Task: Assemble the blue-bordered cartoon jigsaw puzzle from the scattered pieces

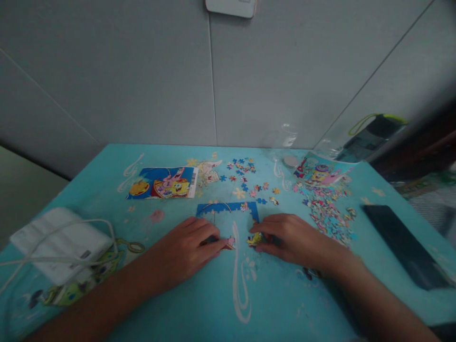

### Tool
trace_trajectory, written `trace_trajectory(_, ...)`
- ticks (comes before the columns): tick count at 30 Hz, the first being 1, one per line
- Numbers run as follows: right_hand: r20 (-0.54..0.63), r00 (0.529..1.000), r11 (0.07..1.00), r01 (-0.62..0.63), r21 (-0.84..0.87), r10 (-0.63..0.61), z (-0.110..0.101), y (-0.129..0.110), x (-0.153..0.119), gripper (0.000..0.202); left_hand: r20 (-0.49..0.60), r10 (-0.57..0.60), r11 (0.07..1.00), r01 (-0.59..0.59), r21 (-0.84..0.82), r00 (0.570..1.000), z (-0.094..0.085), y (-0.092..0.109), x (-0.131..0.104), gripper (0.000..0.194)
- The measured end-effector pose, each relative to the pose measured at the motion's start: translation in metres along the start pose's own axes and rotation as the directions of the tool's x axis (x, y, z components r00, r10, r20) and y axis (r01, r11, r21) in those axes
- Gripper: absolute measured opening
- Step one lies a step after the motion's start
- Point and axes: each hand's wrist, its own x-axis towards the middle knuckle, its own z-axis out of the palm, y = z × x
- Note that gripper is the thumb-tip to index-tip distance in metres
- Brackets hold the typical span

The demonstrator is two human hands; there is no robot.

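Observation:
A partly joined blue puzzle border point(223, 207) lies on the turquoise tabletop point(199, 304). At its left side my left hand point(190, 244) is closed on a pink and red puzzle section point(228, 243), thumb and fingers at its left end. My right hand point(287, 237) pinches a yellow puzzle section point(254, 239) below the border's right side. A gap of bare tabletop separates the two sections. Loose puzzle pieces point(261, 201) are scattered just beyond the border.
A picture card point(164, 183) lies at the back left, and a piece pile point(329, 216) with another picture point(320, 172) at the right. A white device point(66, 244) with a cable is at left, a dark flat object point(404, 244) at right, and a bottle point(374, 135) behind.

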Motion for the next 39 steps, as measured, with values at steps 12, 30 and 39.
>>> trace_trajectory(12, -0.013, 1.0, 1.0, 0.014, -0.028, -0.014, -0.001, 0.001, -0.001, 0.027, -0.008, 0.025, 1.0, -0.025, 0.011, 1.0, 0.002, -0.005, -0.002, 0.031)
trace_trajectory(30, -0.043, 0.995, 0.996, 0.089, -0.027, -0.091, 0.001, 0.006, -0.005, 0.034, -0.025, 0.077, 0.993, -0.074, 0.091, 0.997, 0.011, -0.018, -0.011, 0.046)
trace_trajectory(39, -0.02, 0.978, 0.975, 0.206, -0.079, -0.208, 0.004, 0.006, -0.004, 0.029, 0.027, 0.009, 0.998, -0.01, 0.061, 1.0, 0.019, -0.026, -0.022, 0.065)
